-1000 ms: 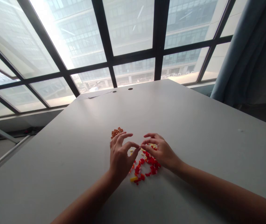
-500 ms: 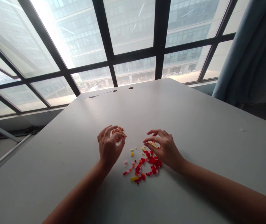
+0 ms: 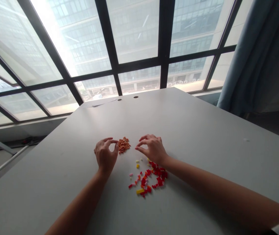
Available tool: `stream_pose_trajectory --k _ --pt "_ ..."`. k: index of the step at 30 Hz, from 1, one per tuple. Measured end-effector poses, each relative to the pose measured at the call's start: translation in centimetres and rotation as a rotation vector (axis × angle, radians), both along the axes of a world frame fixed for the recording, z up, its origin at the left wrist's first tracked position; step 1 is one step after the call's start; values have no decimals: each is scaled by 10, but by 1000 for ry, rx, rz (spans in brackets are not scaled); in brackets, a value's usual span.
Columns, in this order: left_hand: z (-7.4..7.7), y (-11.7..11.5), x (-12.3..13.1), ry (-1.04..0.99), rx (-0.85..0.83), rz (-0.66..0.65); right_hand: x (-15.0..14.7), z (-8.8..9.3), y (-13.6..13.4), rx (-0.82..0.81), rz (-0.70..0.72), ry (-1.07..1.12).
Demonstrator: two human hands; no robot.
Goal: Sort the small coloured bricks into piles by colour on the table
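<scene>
Head view: right hand (image 3: 151, 148) moved toward orange pile (image 3: 123, 145).

One view, from a camera worn on the head. It faces forward and down across the grey table (image 3: 203, 130) toward the windows (image 3: 134, 32). The left hand (image 3: 104, 156) and right hand (image 3: 153, 148) lie near the lens, just below frame centre.
</scene>
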State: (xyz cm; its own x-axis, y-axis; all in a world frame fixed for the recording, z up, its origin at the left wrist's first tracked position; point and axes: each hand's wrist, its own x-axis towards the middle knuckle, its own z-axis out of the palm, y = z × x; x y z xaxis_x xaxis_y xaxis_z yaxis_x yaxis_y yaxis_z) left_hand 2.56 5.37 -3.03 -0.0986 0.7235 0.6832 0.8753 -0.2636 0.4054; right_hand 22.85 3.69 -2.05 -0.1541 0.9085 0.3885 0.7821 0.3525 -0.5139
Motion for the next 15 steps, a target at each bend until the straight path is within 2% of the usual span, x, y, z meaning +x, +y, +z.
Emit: stream_pose_trajectory --k 3,6,9,13,15 --pt "0 0 -2 -5 27 4 -18 2 19 -45 -10 12" --pt "-3 3 -5 -7 29 -2 -14 6 27 -69 -21 8" --pt "-6 6 -5 17 -4 -45 16 13 19 -59 33 -4" --pt "-8 5 -2 62 -25 -101 68 22 -5 -125 275 -49" --pt "-8 2 1 104 -4 -123 87 23 -18 -149 314 -73"
